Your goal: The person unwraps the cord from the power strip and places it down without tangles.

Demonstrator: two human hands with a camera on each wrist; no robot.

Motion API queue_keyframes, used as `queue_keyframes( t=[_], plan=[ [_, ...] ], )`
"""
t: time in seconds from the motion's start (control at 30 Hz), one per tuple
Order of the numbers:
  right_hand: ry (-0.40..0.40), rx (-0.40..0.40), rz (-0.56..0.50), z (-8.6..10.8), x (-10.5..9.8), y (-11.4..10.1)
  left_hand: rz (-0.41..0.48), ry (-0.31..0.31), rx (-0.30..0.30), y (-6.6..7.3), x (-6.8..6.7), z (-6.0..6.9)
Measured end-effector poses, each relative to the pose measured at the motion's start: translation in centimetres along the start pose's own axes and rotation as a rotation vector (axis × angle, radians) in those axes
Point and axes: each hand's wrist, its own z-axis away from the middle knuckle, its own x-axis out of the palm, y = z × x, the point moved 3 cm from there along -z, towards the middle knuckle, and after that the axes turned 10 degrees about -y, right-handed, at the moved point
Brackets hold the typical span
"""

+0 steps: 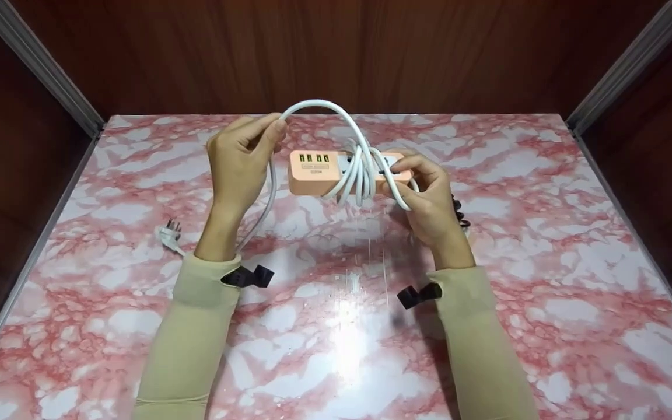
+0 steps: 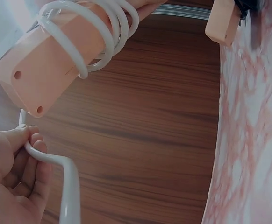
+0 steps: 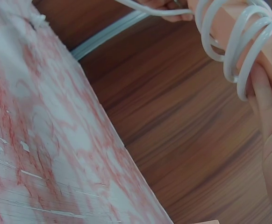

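A peach power strip (image 1: 315,175) with several USB ports is held up above the table, its white cord (image 1: 365,175) wound several times round its middle. My right hand (image 1: 429,201) grips the strip's right end, thumb and fingers on opposite sides. To the left, my left hand (image 1: 242,160) pinches the cord between thumb and fingertips; a loose arc of cord rises from there to the coils. The free length runs down past the left wrist to a white plug (image 1: 170,235) on the table. In the left wrist view, the strip's underside (image 2: 42,70) shows screw holes.
A black coiled cord (image 1: 460,213) lies partly hidden behind the right wrist. Another peach block (image 2: 222,21) with something black on it shows in the left wrist view. The marbled red-and-white table (image 1: 557,245) is bordered by dark wooden panels (image 1: 336,52).
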Motion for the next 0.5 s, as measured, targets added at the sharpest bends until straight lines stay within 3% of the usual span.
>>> queue_keyframes(
  t=[0.17,0.5],
  plan=[
    [0.021,0.0,0.002,0.2,-0.2,0.0,-0.058,-0.031,0.019,0.9,-0.2,-0.8],
    [0.041,-0.01,0.001,0.1,-0.2,-0.2,-0.123,-0.083,0.14,3.7,-0.5,-2.0]
  ],
)
